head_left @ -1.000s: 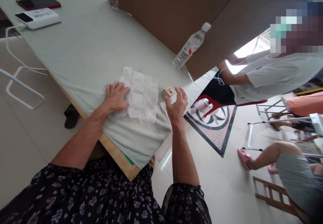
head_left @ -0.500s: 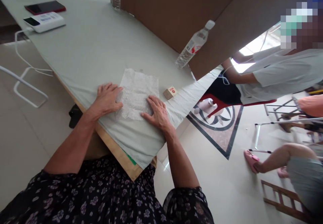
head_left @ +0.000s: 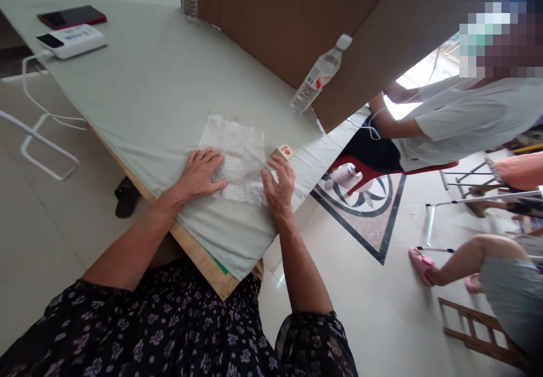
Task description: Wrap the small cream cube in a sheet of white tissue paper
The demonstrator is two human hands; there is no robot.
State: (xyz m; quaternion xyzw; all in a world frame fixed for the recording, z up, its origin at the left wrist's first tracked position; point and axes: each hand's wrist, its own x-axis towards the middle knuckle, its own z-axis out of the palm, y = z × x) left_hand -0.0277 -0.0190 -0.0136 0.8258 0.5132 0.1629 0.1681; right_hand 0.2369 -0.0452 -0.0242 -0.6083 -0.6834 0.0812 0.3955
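Bubble wrap sheet [head_left: 235,156]: clear-whitish, regular bubble-dot pattern. Surface [head_left: 148,82] cover: pale grey-green, plain; exposed edge tan wood. Small box [head_left: 283,151], 2 o'clock of sheet: tan w/ red-white label. Bottle [head_left: 319,76], 1 o'clock: clear, white cap, red/white label. Phone [head_left: 72,16], 10 o'clock: red case, black screen. Power bank [head_left: 70,40] adj.: white. Cardboard [head_left: 297,20], 12 o'clock: brown. Dress [head_left: 169,331]: black, small pale floral print. Floor [head_left: 360,207]: off-white tile, black-bordered inlay.

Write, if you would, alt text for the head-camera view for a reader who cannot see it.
A person's left hand and right hand rest on a sheet of bubble wrap on a cloth-covered table. A small box lies just beyond the right hand, a water bottle farther back.
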